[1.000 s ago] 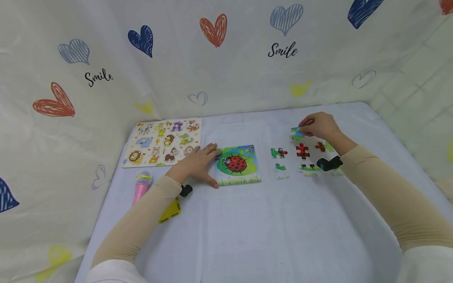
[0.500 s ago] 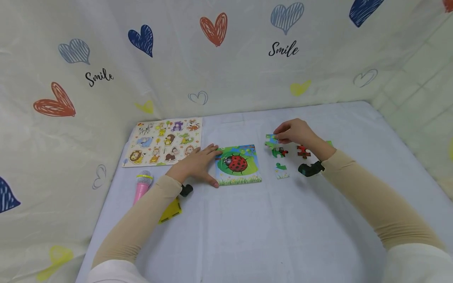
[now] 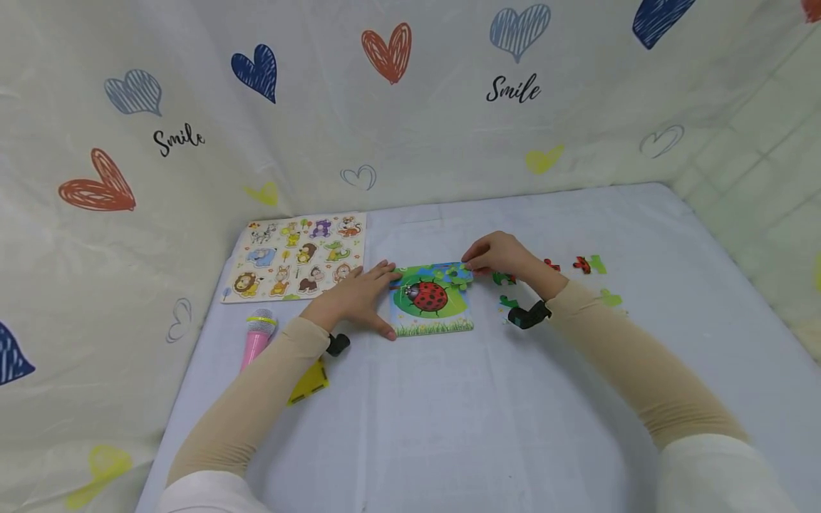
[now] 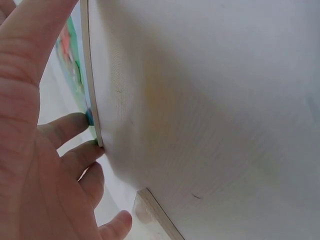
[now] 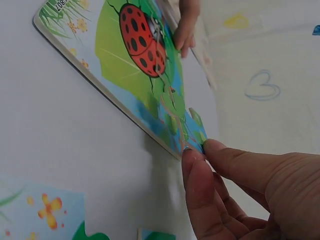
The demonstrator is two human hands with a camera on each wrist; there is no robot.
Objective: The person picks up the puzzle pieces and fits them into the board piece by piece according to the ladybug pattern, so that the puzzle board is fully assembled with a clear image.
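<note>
A square ladybug puzzle board (image 3: 428,329) lies at the middle of the table in the head view. My left hand (image 3: 353,296) rests along its left edge, thumb spread apart from extended fingers. The left wrist view shows the fingertips (image 4: 77,120) touching the board's side. At the far right corner, my right hand (image 3: 507,260) pinches a blue-and-green jigsaw piece (image 3: 459,275) between thumb and fingertips. In the right wrist view that piece (image 5: 196,120) is tilted over the board's corner. Whether it touches the board underneath is hard to tell.
Several loose jigsaw pieces, among them a green one (image 3: 598,264) and a red one (image 3: 581,264), lie right of the board, partly behind my right arm. An animal picture board (image 3: 301,293), a pink toy microphone (image 3: 258,338) and a yellow piece (image 3: 309,383) are at the left.
My right hand has carried the blue-and-green jigsaw piece leftward and nearer, from above the loose pieces to the ladybug board's far right corner. My left hand has stayed in place.
</note>
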